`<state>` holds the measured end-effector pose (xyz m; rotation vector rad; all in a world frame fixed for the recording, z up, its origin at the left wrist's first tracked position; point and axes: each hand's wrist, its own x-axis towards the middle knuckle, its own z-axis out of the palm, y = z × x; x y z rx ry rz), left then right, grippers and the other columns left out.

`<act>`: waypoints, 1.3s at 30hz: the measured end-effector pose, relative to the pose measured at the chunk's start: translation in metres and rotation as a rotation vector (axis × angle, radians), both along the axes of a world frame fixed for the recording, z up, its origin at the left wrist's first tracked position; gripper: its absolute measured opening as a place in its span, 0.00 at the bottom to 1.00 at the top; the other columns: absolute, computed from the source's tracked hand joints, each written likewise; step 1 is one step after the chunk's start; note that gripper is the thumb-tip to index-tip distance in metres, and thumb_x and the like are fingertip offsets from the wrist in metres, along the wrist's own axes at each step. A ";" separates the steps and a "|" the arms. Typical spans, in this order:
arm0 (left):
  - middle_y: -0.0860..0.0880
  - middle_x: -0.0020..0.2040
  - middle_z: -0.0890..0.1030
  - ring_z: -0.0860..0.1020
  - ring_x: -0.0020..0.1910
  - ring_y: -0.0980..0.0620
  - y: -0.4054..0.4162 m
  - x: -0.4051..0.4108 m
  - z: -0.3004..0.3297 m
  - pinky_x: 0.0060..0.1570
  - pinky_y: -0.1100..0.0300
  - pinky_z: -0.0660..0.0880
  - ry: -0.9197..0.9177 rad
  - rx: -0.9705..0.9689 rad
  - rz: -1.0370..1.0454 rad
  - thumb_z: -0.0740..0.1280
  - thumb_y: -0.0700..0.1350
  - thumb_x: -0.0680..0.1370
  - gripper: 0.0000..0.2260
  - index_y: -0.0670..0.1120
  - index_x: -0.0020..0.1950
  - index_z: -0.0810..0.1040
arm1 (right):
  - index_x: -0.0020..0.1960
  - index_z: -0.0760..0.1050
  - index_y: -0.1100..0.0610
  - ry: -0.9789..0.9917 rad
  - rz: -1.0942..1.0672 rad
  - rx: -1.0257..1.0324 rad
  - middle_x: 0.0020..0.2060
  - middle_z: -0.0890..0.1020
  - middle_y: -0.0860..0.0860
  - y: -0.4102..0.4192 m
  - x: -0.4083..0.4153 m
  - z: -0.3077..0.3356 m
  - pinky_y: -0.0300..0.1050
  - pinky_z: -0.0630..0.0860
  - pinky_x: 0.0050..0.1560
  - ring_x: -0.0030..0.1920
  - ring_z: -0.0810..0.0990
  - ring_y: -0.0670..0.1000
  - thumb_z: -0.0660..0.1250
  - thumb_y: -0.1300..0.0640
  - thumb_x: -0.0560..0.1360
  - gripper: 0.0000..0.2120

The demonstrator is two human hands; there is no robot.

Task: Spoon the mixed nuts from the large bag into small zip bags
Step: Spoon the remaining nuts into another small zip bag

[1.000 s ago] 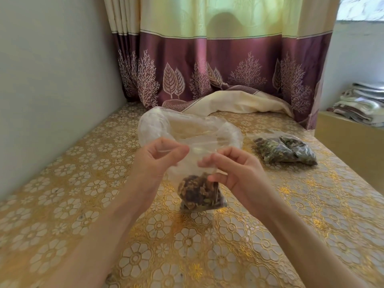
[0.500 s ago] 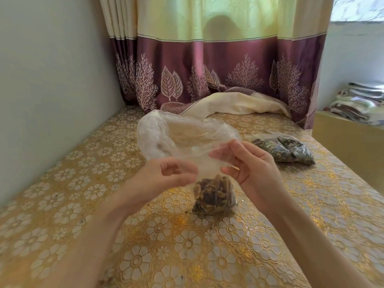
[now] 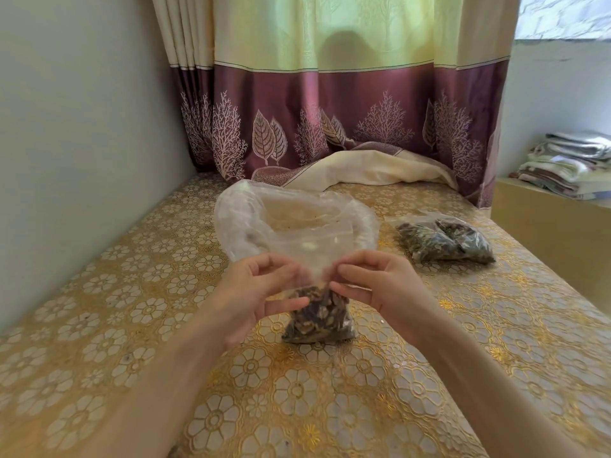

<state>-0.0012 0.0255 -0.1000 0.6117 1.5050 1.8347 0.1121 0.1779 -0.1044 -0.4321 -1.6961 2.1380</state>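
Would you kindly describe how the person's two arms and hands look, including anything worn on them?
Both forearms are bare, with no sleeve visible. The left hand and the right hand wear no gloves, and no ring, watch or bracelet shows. Fingernails look short and unpainted.

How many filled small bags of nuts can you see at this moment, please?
2, possibly more. One small bag stands on the table, pinched by both hands. Another bag of nuts lies to the right; it may be several bags heaped.
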 end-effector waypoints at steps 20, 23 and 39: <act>0.38 0.43 0.84 0.84 0.42 0.46 0.004 0.006 0.000 0.36 0.63 0.79 -0.040 0.131 0.085 0.67 0.39 0.71 0.09 0.40 0.50 0.77 | 0.50 0.80 0.66 0.108 0.046 -0.208 0.44 0.85 0.62 -0.001 0.001 0.002 0.42 0.82 0.41 0.41 0.85 0.54 0.66 0.58 0.69 0.14; 0.37 0.43 0.84 0.84 0.43 0.45 0.002 0.005 0.003 0.37 0.61 0.80 -0.046 0.174 0.120 0.68 0.45 0.69 0.14 0.41 0.52 0.80 | 0.49 0.79 0.67 0.139 0.076 -0.230 0.44 0.84 0.63 -0.002 0.000 0.003 0.43 0.82 0.43 0.42 0.85 0.55 0.65 0.58 0.70 0.14; 0.36 0.44 0.83 0.83 0.44 0.41 0.000 0.010 0.010 0.39 0.60 0.80 0.007 0.237 0.091 0.60 0.37 0.79 0.08 0.34 0.50 0.75 | 0.49 0.79 0.68 0.180 -0.016 -0.073 0.42 0.85 0.62 0.001 0.005 0.016 0.37 0.80 0.41 0.44 0.85 0.58 0.69 0.63 0.66 0.13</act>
